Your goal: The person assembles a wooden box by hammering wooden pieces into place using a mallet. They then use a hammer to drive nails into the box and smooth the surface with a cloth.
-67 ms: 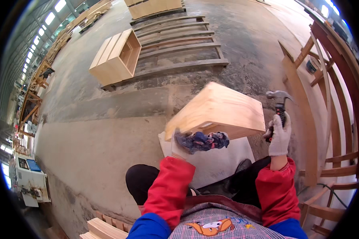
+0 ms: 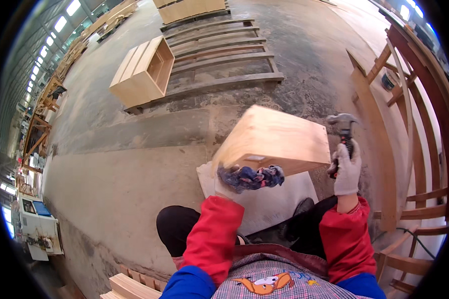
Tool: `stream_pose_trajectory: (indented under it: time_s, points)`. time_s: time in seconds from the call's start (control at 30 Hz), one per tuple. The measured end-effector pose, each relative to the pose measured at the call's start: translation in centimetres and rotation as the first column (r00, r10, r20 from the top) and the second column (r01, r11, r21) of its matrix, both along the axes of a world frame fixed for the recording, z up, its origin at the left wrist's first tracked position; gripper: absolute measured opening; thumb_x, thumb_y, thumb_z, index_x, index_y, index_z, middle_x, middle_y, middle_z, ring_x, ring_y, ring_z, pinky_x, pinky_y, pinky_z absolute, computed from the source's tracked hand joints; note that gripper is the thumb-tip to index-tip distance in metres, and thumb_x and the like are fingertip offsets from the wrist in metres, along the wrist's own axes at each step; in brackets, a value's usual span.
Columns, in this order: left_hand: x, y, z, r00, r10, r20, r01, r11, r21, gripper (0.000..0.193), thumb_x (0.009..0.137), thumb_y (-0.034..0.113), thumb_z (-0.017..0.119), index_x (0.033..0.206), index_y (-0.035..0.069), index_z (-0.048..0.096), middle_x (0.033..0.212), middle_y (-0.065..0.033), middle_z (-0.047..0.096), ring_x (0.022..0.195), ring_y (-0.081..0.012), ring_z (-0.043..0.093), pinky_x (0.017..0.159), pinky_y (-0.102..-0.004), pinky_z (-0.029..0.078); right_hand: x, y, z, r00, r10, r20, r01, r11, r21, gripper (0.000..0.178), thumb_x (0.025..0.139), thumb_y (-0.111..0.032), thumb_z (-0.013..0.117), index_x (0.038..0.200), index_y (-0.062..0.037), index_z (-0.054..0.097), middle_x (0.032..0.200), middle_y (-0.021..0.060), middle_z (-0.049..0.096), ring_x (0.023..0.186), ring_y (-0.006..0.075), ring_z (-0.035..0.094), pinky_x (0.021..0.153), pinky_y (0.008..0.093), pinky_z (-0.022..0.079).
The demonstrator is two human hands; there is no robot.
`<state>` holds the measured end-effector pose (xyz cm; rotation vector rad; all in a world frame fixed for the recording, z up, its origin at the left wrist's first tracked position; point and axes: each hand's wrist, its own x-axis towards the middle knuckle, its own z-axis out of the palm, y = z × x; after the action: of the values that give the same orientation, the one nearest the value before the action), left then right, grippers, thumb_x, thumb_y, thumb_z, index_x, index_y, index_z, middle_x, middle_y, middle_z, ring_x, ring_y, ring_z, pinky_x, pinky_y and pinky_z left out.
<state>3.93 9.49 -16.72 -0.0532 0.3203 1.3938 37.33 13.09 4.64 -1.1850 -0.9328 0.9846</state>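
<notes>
In my gloved right hand [image 2: 347,172] is a claw hammer [image 2: 343,134] with a black and red handle, its metal head up, just right of a pale wooden box [image 2: 289,132]. The box sits tilted in front of me, its smooth broad side facing up and a small cut-out showing on its lower side. At its near left corner, my left hand [image 2: 223,187] is closed with a crumpled dark blue rag [image 2: 252,178]. The rag hides most of those fingers, and whether they also grip the box edge is hard to see.
A white board [image 2: 294,192] lies on the floor under the box. Ahead stands a slatted pallet [image 2: 224,82] with another open wooden box [image 2: 142,70] on its left end. Wooden frames and a long plank [image 2: 376,139] line the right side. Stacked wood strips [image 2: 129,286] lie at lower left.
The box has turned slightly and its near left corner has shifted right. The hammer has moved a little to the left, toward the box.
</notes>
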Motion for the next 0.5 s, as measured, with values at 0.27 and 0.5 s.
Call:
stream_pose_trajectory:
  time_s: [0.27, 0.5]
  points:
    - [0.3, -1.6, -0.9, 0.982, 0.153, -0.114, -0.167, 0.977, -0.131, 0.071, 0.095, 0.058, 0.040, 0.142, 0.004, 0.045, 0.138, -0.0217, 0.051, 0.115, -0.0406, 0.054, 0.095, -0.0581, 0.047, -2.8, -2.6, -1.3, 0.753, 0.331, 0.569, -0.349, 0.934, -0.082, 0.038, 0.092, -0.011, 0.066, 0.127, -0.0006, 0.054, 0.092, 0.0090, 0.065, 0.082, 0.0135, 0.062, 0.075, 0.0303, 0.051]
    - [3.9, -2.9, 3.8, 0.950, -0.004, -0.311, -0.205, 0.744, -0.636, 0.054, 0.095, 0.051, 0.047, 0.120, 0.005, 0.058, 0.107, -0.0208, 0.061, 0.089, -0.0299, 0.060, 0.080, -0.0463, 0.051, -3.9, -2.0, -1.7, 0.824, 0.372, 0.429, -0.326, 0.928, -0.177, 0.039, 0.091, -0.011, 0.065, 0.125, 0.0011, 0.054, 0.098, 0.0167, 0.067, 0.092, 0.0221, 0.066, 0.085, 0.0320, 0.050]
